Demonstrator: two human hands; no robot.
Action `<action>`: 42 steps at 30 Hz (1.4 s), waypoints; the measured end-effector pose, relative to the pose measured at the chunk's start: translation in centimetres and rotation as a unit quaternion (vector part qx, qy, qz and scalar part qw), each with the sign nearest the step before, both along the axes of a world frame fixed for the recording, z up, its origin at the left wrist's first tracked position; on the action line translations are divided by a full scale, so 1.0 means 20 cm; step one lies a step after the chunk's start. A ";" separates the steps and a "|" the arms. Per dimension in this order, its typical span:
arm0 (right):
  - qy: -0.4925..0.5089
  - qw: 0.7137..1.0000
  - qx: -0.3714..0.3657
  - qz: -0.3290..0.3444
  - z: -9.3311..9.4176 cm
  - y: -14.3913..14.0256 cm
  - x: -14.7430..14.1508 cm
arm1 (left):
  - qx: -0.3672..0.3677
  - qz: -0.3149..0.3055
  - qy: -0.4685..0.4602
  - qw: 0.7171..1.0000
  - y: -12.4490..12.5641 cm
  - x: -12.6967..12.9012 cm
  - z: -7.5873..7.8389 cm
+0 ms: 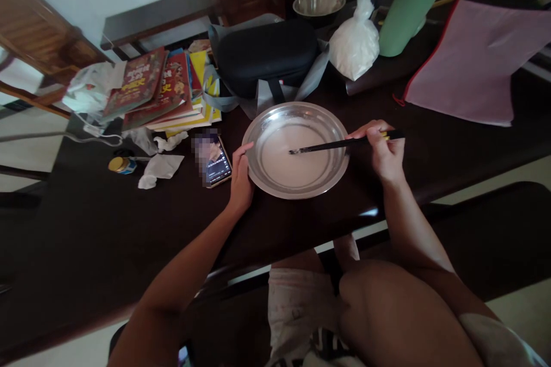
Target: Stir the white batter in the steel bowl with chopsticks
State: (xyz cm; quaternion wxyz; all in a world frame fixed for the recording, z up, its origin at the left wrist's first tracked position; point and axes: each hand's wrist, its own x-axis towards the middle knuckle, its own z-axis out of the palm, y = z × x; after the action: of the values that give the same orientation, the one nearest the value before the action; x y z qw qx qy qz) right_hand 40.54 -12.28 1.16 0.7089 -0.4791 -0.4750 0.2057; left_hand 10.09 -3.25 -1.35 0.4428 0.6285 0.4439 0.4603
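A shallow metal plate point(331, 126) with a thin white liquid in it sits on the dark table point(107, 223) in front of me. My left hand point(240, 175) rests against the plate's left rim. My right hand point(384, 149) is closed on a pair of black chopsticks point(327, 146), whose tips dip into the white liquid near the plate's middle.
A phone point(216, 165) lies just left of the plate. Behind it are a stack of books point(163, 89), a black case point(267, 54), a bag of white powder point(356, 40), a metal bowl point(318, 3), a green cylinder point(411, 6) and a pink pouch point(473, 63). Crumpled tissues point(159, 169) and a small jar point(121, 165) lie at left.
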 end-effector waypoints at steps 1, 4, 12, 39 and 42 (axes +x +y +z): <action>0.015 1.000 0.018 -0.011 0.00 0.00 0.00 | 0.004 -0.003 0.005 1.000 0.00 0.00 0.00; 0.019 1.000 0.013 0.008 0.00 0.00 0.00 | 0.016 -0.007 0.013 1.000 0.00 -0.01 0.01; 0.000 1.000 -0.002 -0.010 0.00 0.00 0.00 | -0.001 0.004 -0.013 1.000 -0.01 0.01 0.01; -0.039 0.998 -0.044 0.032 0.02 -0.01 -0.01 | -0.010 0.010 -0.022 1.000 0.00 0.00 0.00; -0.049 0.998 -0.039 0.008 0.01 -0.01 0.00 | -0.006 0.005 -0.015 1.000 0.00 0.00 -0.01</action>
State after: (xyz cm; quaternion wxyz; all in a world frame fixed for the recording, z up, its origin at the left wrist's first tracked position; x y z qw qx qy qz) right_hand 40.47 -12.40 1.37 0.6637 -0.5122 -0.5046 0.2063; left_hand 10.03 -3.19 -1.51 0.4505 0.6167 0.4434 0.4692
